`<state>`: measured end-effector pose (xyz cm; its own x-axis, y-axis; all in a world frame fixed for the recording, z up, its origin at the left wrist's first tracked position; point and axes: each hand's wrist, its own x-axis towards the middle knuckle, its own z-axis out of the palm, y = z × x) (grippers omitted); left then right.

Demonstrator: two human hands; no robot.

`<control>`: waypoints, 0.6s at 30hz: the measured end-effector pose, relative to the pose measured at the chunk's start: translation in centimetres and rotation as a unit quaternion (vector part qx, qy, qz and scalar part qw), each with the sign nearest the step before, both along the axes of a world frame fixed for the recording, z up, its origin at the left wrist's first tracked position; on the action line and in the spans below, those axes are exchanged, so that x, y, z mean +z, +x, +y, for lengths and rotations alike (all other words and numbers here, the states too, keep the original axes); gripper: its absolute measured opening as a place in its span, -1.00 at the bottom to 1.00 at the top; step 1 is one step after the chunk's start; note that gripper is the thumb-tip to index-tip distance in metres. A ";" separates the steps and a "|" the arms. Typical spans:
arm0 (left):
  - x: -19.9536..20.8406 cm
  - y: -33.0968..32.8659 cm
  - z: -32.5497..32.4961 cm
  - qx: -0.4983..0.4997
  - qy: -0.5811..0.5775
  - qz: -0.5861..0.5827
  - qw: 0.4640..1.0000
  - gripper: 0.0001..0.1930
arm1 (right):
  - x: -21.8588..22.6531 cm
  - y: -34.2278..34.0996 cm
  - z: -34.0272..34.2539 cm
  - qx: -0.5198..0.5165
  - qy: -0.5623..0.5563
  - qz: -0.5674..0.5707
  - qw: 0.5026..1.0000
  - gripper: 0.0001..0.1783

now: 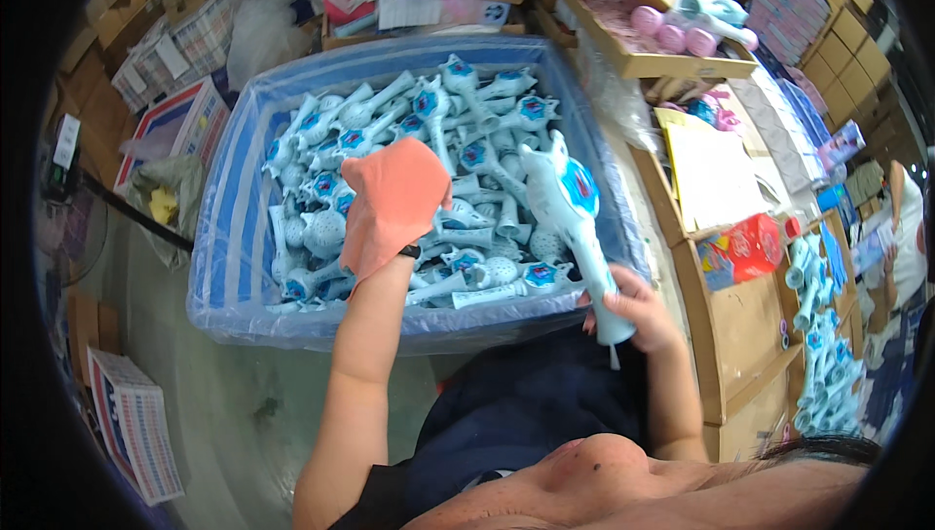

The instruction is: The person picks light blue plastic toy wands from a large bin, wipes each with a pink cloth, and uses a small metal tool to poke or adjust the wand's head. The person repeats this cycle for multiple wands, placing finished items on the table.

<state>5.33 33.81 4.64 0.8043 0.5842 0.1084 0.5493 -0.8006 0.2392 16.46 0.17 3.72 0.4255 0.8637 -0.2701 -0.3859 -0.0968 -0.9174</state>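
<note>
Toy wand [577, 223] in right hand [638, 308], bin [226, 228] full of wands

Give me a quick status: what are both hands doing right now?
Left hand clutching an orange cloth above the blue bin of pale blue plastic toy wands. Right hand gripping one dolphin-shaped pale blue wand by its handle. Nothing between them.

Blue striped bin [229, 238] on floor [224, 413], heaped with pale-blue toy wands [467, 140].
</note>
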 end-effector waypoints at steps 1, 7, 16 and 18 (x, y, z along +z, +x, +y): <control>0.0 0.1 -1.2 -0.005 0.038 -0.008 0.999 -0.94 | -0.9 -1.4 -1.5 -0.018 0.025 0.052 0.998 -0.53; 0.8 1.7 -11.5 -0.109 0.260 0.053 0.958 -0.71 | -5.9 -6.6 -5.7 -0.089 -0.007 0.059 0.994 -0.60; -4.8 1.4 -24.5 -0.370 -0.627 -0.307 0.613 -0.67 | -6.1 -11.2 -9.6 -0.074 -0.263 -0.386 0.881 -0.52; -3.8 0.6 -24.6 -0.442 -0.627 -0.271 0.581 -0.77 | -6.3 -12.3 -11.3 -0.022 -0.155 -0.174 0.972 -0.60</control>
